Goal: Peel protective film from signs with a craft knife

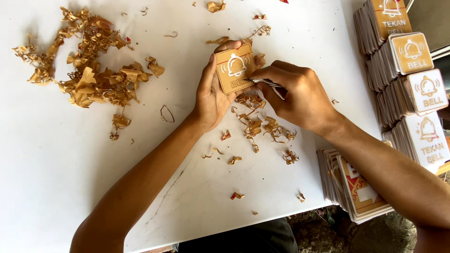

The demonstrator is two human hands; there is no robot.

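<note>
Mid-peel, by the look: left hand (211, 96) fingers wrapped around small square plaque (235, 68), bell side up. Right hand (293, 93) pinching metal tweezers (268, 83), tips at plaque's lower right edge. Brown film scraps (255, 124) just below fingers. Next probably calls for steady lift of film edge.

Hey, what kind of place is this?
Probably a small sign-making workshop: rows of finished bell plaques, brown peeled film scraps on the white table, and tweezers working a plaque.

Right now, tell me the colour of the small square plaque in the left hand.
Tan-gold with a white bell, head view: small square plaque.
</note>
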